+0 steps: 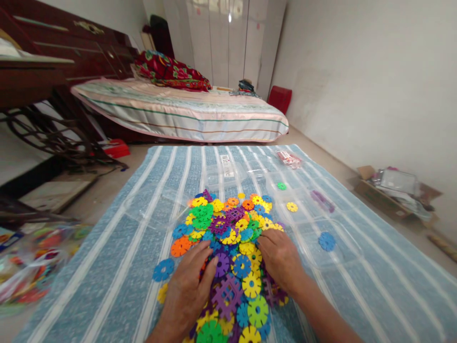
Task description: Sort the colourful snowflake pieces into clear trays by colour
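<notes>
At the middle of the striped surface [117, 267], I log one heap of notched discs [237, 274] with purple lattice pieces [223, 302], left hand [191, 271] at its left edge, thumb spread from fingers, right hand [280, 255] opposite, fingers curled, grip I cannot tell, one clear tray [342, 259] rightward, one bed [200, 112] beyond.

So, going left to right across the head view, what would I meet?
Plastic bag of colourful pieces, left hand, blue disc between the hands, right hand, blue disc farther right, cardboard box.
</notes>
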`<action>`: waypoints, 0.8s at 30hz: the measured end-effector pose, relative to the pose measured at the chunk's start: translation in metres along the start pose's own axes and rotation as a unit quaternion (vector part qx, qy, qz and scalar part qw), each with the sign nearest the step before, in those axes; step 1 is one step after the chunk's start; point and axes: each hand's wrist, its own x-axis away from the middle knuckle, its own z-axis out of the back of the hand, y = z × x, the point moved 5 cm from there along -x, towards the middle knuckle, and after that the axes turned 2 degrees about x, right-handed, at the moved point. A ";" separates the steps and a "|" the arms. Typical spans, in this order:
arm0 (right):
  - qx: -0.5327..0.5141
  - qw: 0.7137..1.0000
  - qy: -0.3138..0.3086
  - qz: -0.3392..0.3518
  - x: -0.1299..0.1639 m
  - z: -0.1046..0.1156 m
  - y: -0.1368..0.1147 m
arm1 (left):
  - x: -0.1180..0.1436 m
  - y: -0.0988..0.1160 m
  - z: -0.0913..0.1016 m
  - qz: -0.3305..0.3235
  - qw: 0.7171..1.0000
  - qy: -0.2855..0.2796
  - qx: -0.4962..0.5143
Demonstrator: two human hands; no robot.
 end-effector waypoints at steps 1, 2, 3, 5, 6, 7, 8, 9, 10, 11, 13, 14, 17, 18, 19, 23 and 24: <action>-0.008 1.000 0.011 0.008 0.001 0.006 -0.001 | 0.000 0.000 0.000 0.003 1.000 -0.001 0.002; -0.015 1.000 0.021 0.015 0.002 0.015 0.000 | 0.000 -0.001 0.000 0.006 1.000 -0.002 0.005; -0.016 0.999 0.033 0.018 0.003 0.024 0.002 | 0.000 -0.001 0.000 0.009 1.000 -0.002 0.009; 0.004 0.998 0.066 0.012 0.006 0.047 0.012 | 0.001 -0.002 -0.001 0.014 1.000 -0.001 0.016; 0.030 0.996 0.086 -0.001 0.009 0.060 0.020 | 0.001 -0.002 -0.001 0.014 1.000 0.002 0.018; 0.066 0.992 0.102 -0.021 0.012 0.071 0.028 | 0.001 -0.002 -0.001 0.013 1.000 0.005 0.018; 0.107 0.987 0.114 -0.047 0.014 0.081 0.037 | 0.001 -0.001 -0.001 0.010 1.000 0.009 0.017; 0.145 0.979 0.120 -0.073 0.017 0.089 0.045 | 0.002 -0.001 -0.001 0.007 1.000 0.013 0.016; 0.172 0.973 0.123 -0.093 0.020 0.094 0.051 | 0.002 -0.001 -0.001 0.006 1.000 0.015 0.016; 0.182 0.970 0.121 -0.104 0.022 0.097 0.053 | 0.002 0.000 -0.001 0.004 1.000 0.017 0.016; 0.152 0.976 0.116 -0.103 0.024 0.094 0.050 | 0.001 0.000 -0.002 0.004 1.000 0.016 0.017; 0.122 0.982 0.111 -0.096 0.025 0.090 0.044 | 0.001 0.000 -0.002 0.005 1.000 0.013 0.018; 0.028 0.993 0.072 -0.084 0.023 0.066 0.021 | 0.001 -0.002 -0.002 0.017 1.000 0.007 0.025; 0.001 0.995 0.055 -0.084 0.023 0.058 0.013 | 0.002 -0.003 -0.002 0.022 0.999 0.005 0.028; -0.025 0.996 0.036 -0.083 0.022 0.050 0.006 | 0.002 -0.003 -0.002 0.025 0.999 0.003 0.030; -0.096 0.992 -0.008 -0.077 0.022 0.029 -0.016 | 0.002 -0.004 -0.002 0.014 1.000 -0.004 0.027; -0.103 0.992 -0.011 -0.076 0.023 0.026 -0.019 | 0.001 -0.005 -0.002 0.009 1.000 -0.002 0.023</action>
